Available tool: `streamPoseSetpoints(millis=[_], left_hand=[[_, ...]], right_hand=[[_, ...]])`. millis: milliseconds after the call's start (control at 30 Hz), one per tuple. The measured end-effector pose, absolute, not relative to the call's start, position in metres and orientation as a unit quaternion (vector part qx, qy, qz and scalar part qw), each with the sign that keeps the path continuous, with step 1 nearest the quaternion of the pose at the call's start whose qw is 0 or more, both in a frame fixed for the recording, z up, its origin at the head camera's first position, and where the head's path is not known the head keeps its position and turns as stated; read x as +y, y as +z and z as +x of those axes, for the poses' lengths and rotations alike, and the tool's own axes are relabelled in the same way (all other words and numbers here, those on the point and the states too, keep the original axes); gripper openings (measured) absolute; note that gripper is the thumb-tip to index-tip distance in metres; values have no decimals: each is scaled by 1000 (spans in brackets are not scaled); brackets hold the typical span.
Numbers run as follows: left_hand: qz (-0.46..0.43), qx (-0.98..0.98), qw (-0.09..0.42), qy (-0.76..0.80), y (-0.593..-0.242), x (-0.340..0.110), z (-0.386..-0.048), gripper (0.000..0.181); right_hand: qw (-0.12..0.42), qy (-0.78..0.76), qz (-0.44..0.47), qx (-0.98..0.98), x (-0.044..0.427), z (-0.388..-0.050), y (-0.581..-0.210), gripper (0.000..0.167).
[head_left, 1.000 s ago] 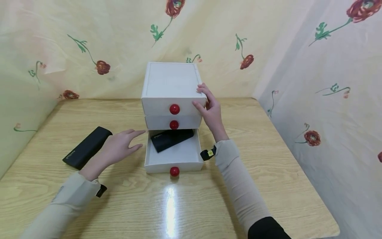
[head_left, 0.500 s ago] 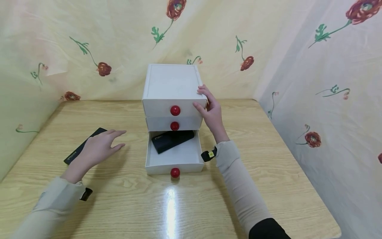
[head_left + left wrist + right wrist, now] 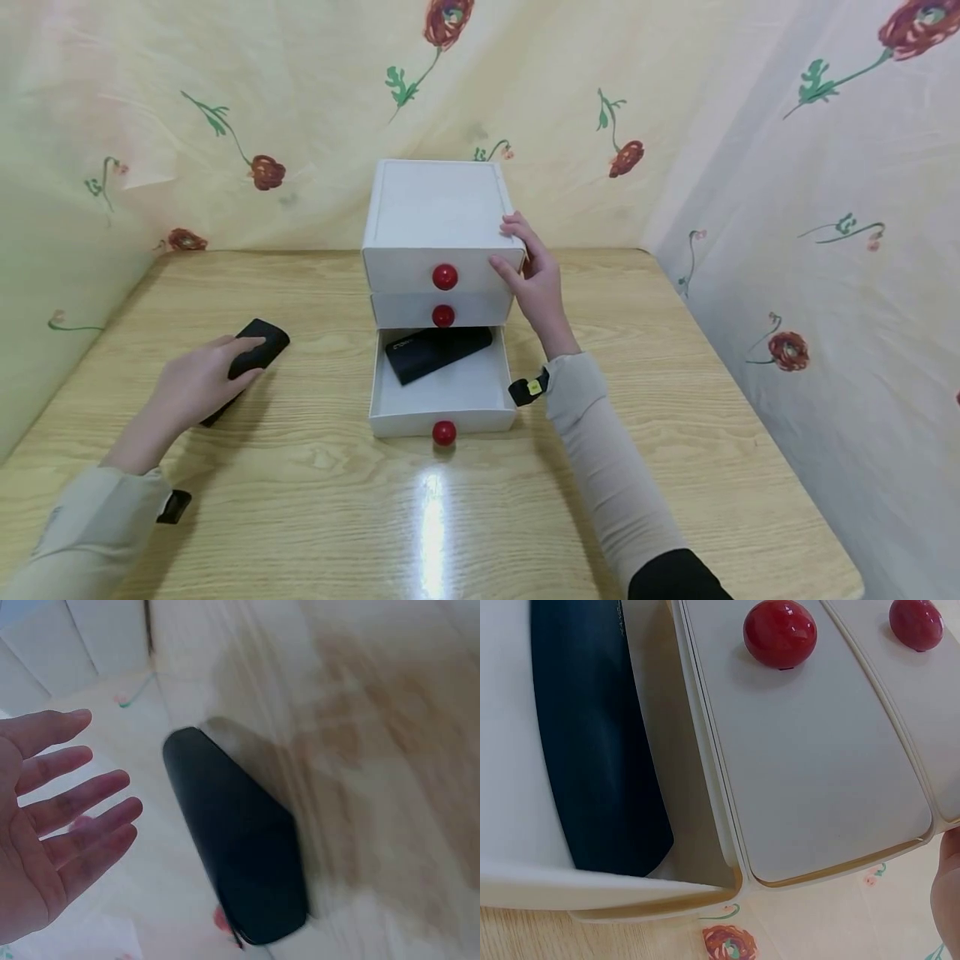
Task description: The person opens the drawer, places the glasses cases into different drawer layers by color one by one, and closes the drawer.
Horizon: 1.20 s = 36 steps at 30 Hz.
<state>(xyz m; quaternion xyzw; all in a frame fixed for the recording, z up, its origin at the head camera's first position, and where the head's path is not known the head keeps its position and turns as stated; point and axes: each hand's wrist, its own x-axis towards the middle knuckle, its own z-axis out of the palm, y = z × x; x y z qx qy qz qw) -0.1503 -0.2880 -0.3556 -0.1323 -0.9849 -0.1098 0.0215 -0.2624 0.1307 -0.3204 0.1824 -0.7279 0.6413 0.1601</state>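
Observation:
A black glasses case (image 3: 257, 352) lies on the wooden table, left of a small white drawer box (image 3: 442, 204). My left hand (image 3: 197, 382) is over it, fingers extended and thumb along its right side. In the left wrist view that hand (image 3: 64, 802) has spread fingers and a gap from the case (image 3: 232, 832). My right hand (image 3: 536, 279) holds the box's right front corner, thumb on the front face and fingers on the top edge and side. The bottom drawer (image 3: 442, 400) is pulled out, with a second black glasses case (image 3: 435, 352) inside.
Two upper drawers with red round knobs (image 3: 445, 277) are closed above the pulled-out one. Flower-patterned cloth (image 3: 322, 125) hangs behind the table and along both sides. The table (image 3: 322, 508) extends in front of the box.
My left hand has moved left, away from the open drawer, and down over the glasses case on the table. My right hand stays on the box corner.

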Motion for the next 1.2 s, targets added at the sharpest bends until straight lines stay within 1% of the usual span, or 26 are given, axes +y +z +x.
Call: streamPoseSetpoints(millis=[233, 500, 733, 1000, 1200], left_hand=[[-116, -988, 15, -105, -363, -305, -145, 47], [-91, -991, -27, -99, -370, -321, -145, 54], [-79, -989, -57, -108, -372, -326, -144, 59], [-80, -989, -54, -113, -377, -325, -145, 60], [-71, -989, -67, -115, -376, -326, -145, 63]], right_hand=[[153, 643, 180, -729, 130, -262, -323, 41], [155, 642, 184, -728, 127, -264, -323, 39], [154, 645, 188, -724, 127, -265, -322, 38], [155, 652, 181, -720, 130, -264, -321, 39], [152, 654, 182, -719, 131, -265, -321, 40]])
